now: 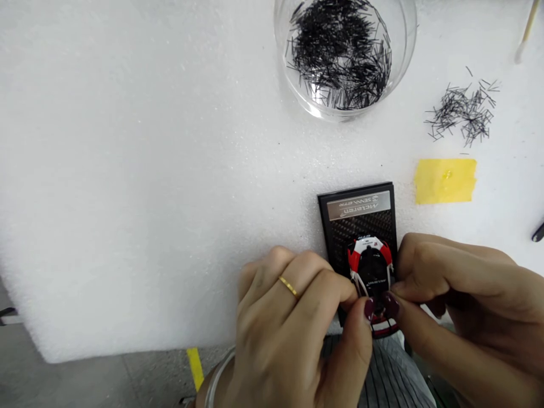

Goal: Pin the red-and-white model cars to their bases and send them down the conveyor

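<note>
A small model car (374, 271) in red, white and black sits on a black display base (351, 224) with a silver nameplate (359, 205) at its far end. My left hand (297, 323), wearing a gold ring, is closed, its thumb and index finger against the left side of the car near its close end. On the other side, my right hand (454, 294) has thumb and finger pinched at the car's right edge. The two thumb tips almost meet over the car. Whether anything tiny is between the fingers is hidden.
Beyond the base stands a clear round dish (408, 51) full of short black pieces. To its right lies a loose pile of the same pieces (463, 110). Yellow tape (445, 181) carries a clear drop. A swab-like stick (527, 31) lies far right. White foam (127, 170) covers the table.
</note>
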Demonstrator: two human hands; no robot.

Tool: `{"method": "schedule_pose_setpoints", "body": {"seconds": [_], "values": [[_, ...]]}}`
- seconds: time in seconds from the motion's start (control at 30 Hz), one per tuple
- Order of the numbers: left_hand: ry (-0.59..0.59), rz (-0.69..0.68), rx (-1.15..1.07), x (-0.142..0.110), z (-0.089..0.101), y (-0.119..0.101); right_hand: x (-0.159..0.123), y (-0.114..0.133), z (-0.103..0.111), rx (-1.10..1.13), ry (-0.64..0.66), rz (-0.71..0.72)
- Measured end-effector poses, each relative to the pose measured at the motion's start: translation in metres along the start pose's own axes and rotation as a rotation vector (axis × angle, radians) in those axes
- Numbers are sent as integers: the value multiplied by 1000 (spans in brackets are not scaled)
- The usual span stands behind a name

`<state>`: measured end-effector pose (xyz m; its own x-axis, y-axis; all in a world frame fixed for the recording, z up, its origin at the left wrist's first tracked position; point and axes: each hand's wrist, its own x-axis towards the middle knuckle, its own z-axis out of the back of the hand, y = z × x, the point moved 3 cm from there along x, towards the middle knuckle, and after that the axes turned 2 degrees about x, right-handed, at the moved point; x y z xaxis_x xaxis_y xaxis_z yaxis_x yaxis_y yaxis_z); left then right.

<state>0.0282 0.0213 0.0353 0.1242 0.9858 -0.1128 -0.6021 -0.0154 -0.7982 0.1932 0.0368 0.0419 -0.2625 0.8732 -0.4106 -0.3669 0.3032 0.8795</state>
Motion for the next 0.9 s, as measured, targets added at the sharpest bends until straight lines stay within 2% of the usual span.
{"method": "schedule_pose_setpoints", "body": {"seconds": [0.2, 0.4, 0.7, 0.9], "values": [[32, 26, 1, 3, 1, -2, 1, 1, 1, -3, 26, -17], [-11, -9, -2, 1, 0, 0, 0, -2, 2, -35, 20, -42], [7, -1, -7, 5, -1, -2, -1, -2, 2, -27, 0, -5], [-2, -23, -10, 1, -3, 2, 1, -4, 4, -26, 13, -37]]}}
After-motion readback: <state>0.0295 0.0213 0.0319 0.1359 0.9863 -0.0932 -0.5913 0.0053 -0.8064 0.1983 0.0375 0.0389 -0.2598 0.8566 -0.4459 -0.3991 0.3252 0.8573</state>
